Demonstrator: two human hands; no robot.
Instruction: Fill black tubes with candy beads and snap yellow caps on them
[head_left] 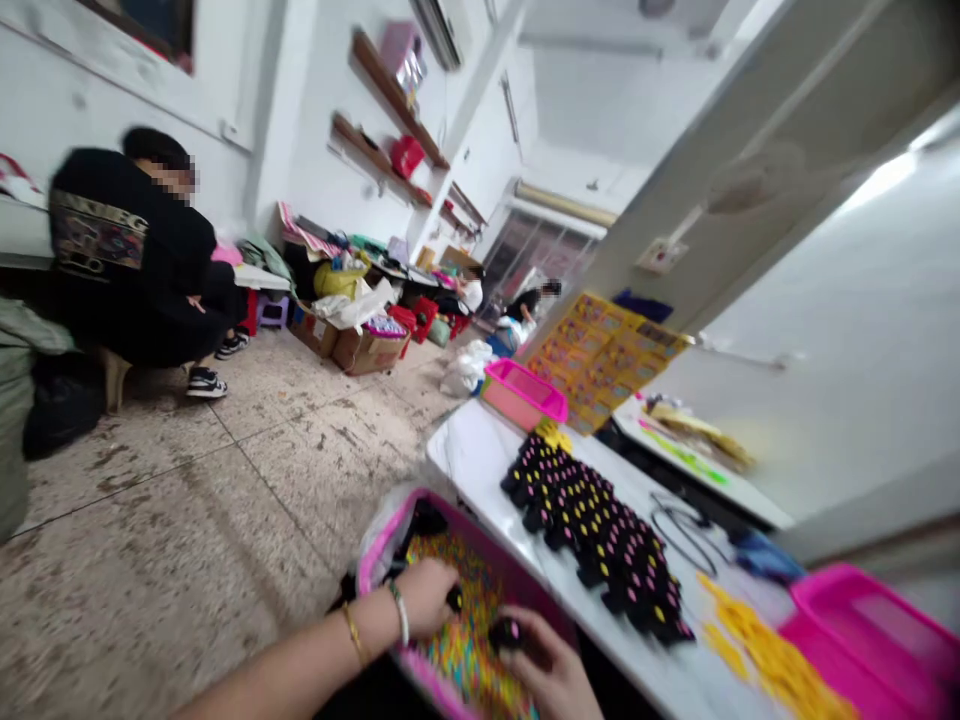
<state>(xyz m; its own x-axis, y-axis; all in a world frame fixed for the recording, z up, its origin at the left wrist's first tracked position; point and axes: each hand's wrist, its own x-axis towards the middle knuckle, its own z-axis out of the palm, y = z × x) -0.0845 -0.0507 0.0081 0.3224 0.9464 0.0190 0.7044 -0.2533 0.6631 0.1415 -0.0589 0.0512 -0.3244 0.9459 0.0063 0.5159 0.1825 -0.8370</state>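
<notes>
My left hand (429, 598), with bracelets on its wrist, is closed round a small black piece with a yellow dot (454, 599), over a pink-rimmed tub (367, 570). To its right, my right hand (546, 662) holds a small black piece with a pink dot (505, 633) between thumb and fingers. Beneath both hands, the tub is filled with tiny multicoloured pieces (474, 662), blurred by motion. More black pieces with pink and yellow dots (600, 530) lie in rows on the white table (469, 450) beside the tub.
Yellow strips (780, 655) and a pink basket (877, 625) occupy the table's near right end. Another pink basket (525, 390) stands at its far end. A seated person (135, 240) is at the left, near the wall. Cardboard boxes (367, 350) stand on the floor beyond.
</notes>
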